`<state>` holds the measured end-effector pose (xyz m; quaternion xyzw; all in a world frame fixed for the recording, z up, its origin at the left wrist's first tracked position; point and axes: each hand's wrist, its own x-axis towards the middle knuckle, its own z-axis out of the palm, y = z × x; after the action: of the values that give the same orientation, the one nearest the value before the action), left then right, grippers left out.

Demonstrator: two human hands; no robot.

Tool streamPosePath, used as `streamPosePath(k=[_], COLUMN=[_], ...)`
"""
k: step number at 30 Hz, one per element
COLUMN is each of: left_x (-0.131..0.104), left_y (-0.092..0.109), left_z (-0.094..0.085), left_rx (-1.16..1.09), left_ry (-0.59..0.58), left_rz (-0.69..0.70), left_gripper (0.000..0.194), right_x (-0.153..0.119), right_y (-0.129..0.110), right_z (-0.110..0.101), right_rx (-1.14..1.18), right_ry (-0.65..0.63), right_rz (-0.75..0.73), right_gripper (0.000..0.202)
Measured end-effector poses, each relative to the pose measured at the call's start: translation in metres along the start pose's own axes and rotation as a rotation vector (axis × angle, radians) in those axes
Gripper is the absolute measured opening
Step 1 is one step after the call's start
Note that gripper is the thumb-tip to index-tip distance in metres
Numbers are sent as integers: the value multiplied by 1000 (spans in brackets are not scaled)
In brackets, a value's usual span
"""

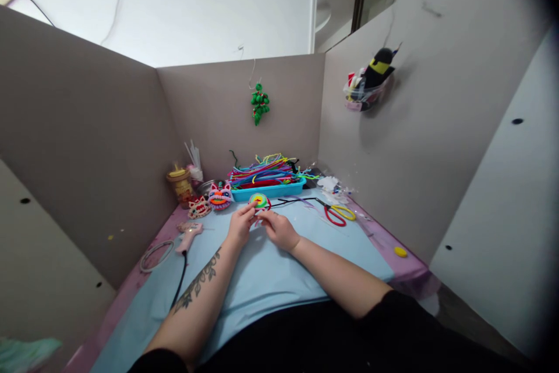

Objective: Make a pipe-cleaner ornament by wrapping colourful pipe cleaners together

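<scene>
My left hand (241,226) is closed on the lower edge of a small round pipe-cleaner piece (261,201), ringed in yellow, green and white. Beside it my right hand (280,230) pinches at a thin red pipe cleaner (257,222) just below that piece; its fingertips partly hide the strand. A dark pipe cleaner (288,201) lies behind my hands. To their left sit two pipe-cleaner animal heads, one pink and purple (220,198) and one red and cream (200,208). Red-and-yellow-handled scissors (337,213) rest to the right.
A blue tray (271,192) of many-coloured pipe cleaners stands at the back. On the left are a pink glue gun (190,238) with its cord and a brown cup (180,188). A yellow lid (400,252) lies right. Grey partitions (279,134) enclose the table.
</scene>
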<state>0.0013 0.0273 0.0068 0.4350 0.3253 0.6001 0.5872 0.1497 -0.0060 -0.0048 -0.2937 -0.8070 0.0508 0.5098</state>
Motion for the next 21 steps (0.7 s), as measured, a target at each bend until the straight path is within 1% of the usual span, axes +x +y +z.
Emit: streamPosePath(k=[1, 3, 5, 7, 12, 17, 21], left_x=[0, 0, -1, -3, -6, -6, -6], left_y=[0, 0, 0, -2, -5, -4, -3], left_z=[0, 1, 2, 3, 5, 5, 5], left_rx=[11, 52, 100, 131, 189, 239, 307], left_ry=[7, 12, 8, -8, -42, -30, -13], left_rz=[8, 26, 38, 48, 53, 85, 114], left_gripper=[42, 42, 42, 42, 41, 45, 42], right_x=[0, 2, 3, 5, 7, 7, 7], right_y=[3, 9, 14, 17, 13, 9, 12], right_z=[-1, -3, -5, -7, -7, -9, -8], right_rx=[16, 10, -18, -37, -88, -161, -135], right_ry=[59, 163, 214, 212, 179, 142, 164], right_rz=[71, 173, 211, 219, 208, 157, 171], right_gripper=[34, 29, 19, 14, 9, 14, 11])
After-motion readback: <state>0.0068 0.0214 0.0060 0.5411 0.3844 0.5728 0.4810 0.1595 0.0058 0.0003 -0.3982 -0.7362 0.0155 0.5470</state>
